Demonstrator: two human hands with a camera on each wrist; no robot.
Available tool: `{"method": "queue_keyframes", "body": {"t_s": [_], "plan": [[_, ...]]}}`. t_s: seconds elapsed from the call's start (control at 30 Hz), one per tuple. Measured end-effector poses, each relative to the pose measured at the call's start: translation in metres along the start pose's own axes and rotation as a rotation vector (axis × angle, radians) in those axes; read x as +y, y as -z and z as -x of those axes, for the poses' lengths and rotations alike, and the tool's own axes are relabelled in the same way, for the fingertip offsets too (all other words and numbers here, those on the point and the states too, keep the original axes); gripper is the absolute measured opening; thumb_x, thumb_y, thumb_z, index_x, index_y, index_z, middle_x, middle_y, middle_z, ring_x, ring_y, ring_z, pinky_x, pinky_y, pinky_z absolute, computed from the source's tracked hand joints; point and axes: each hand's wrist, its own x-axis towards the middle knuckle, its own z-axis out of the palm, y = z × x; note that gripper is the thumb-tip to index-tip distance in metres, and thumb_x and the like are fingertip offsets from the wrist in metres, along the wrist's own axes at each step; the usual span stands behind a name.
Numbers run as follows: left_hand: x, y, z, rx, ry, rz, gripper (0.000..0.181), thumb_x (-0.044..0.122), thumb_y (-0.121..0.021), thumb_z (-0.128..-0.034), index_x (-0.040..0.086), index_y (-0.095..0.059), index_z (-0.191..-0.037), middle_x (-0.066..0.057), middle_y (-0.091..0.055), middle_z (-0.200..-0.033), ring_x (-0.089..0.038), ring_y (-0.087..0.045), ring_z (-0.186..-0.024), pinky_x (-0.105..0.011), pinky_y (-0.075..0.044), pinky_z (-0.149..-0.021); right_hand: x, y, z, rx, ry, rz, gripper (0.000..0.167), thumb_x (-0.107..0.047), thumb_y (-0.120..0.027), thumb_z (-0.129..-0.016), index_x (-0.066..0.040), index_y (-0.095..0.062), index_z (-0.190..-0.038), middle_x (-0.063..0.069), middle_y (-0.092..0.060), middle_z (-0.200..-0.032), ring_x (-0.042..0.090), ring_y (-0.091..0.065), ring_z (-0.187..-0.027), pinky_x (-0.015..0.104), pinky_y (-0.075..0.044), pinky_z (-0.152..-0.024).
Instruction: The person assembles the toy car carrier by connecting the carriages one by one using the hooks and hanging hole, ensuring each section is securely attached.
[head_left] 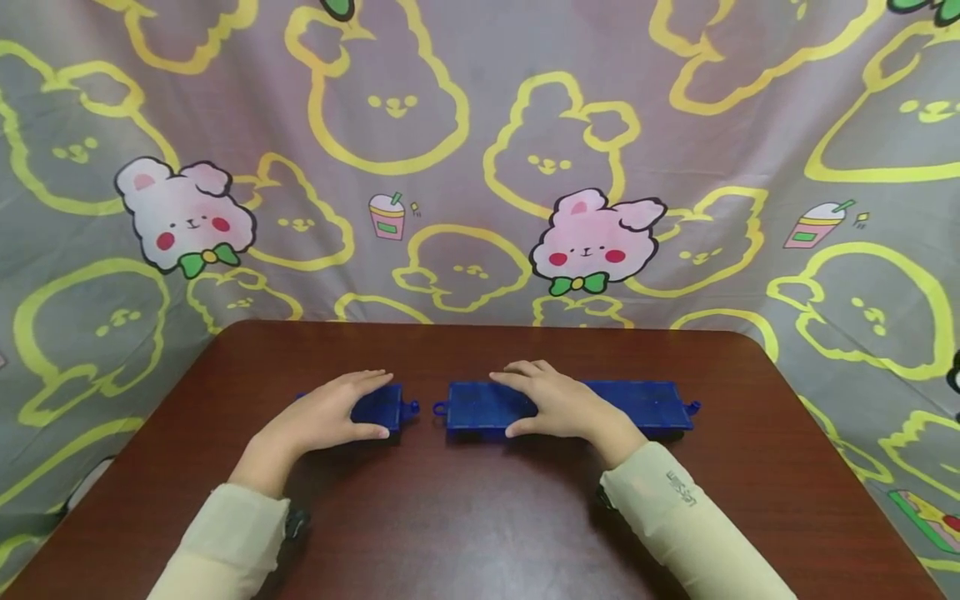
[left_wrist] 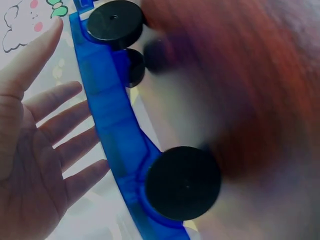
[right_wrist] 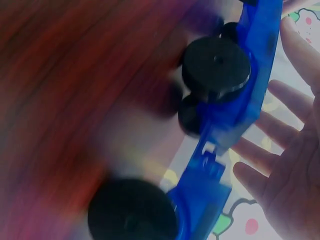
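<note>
At the desk [head_left: 480,517], left hand [head_left: 330,414] and right hand [head_left: 561,406], fingers uncurled, span blue wagons [head_left: 478,407]: likely light, stiff; best held by long sides.

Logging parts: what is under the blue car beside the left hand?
Under the blue car, the left-wrist view shows three black wheels, one partly hidden; whatever lies behind the nearest wheel is covered.

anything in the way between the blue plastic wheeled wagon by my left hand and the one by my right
Nothing visible does. Only bare, glossy brown tabletop shows in the gap between the left blue plastic wagon at the left hand and the right blue plastic wagon at the right hand.
</note>
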Motion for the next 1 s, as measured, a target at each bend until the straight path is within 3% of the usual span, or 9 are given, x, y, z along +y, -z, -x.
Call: {"method": "queue_keyframes", "body": {"t_s": [0.4,1.0], "plan": [[-0.007,-0.008,-0.002,-0.012,0.024,-0.004,0.088,0.041,-0.082,-0.0801,0.007,-0.042,-0.151,-0.021,-0.043,-0.154,-0.044,-0.04,-0.141,-0.061,-0.038,-0.11,-0.014,-0.011,-0.013,-0.044,0.02,-0.092,0.08,-0.041,-0.077,-0.086,-0.022,-0.04,-0.153,0.012,-0.041,-0.155,0.032,-0.038,-0.143,0.051,-0.042,-0.112],[-0.005,-0.004,-0.007,-0.055,0.03,-0.025,0.084,0.04,-0.081,-0.0817,0.003,-0.045,-0.149,-0.024,-0.046,-0.15,-0.045,-0.046,-0.135,-0.061,-0.042,-0.106,-0.012,-0.013,-0.012,-0.003,0.008,-0.074,0.072,-0.041,-0.078,-0.084,-0.023,-0.05,-0.148,0.012,-0.049,-0.148,0.032,-0.046,-0.137,0.051,-0.044,-0.11]]}}
